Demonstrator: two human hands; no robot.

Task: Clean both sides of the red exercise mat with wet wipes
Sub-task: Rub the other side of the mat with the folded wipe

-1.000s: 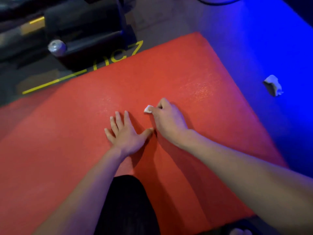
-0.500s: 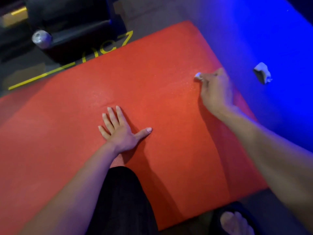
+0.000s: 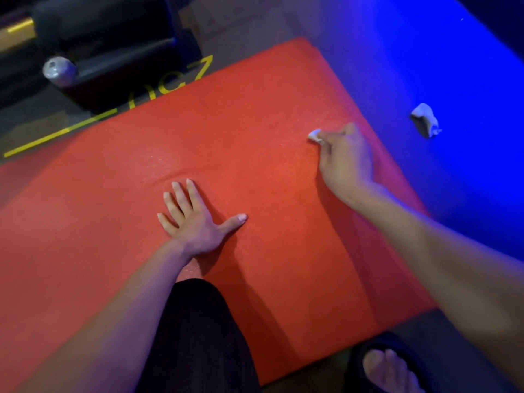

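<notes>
Yellow floor lettering (image 3: 173, 85) beyond the left fingertips, half covered by the red mat (image 3: 255, 114); unreadable. Left hand (image 3: 195, 219) flat on the mat, fingers straight and spread, holding nothing. Right hand (image 3: 344, 160) curled, pinching a wet wipe (image 3: 314, 135) against the mat; most of wipe hidden under fingers. Crumpled wipe (image 3: 425, 119) on blue-lit floor right of right fingers. Dark equipment (image 3: 113, 49) blurred.
</notes>
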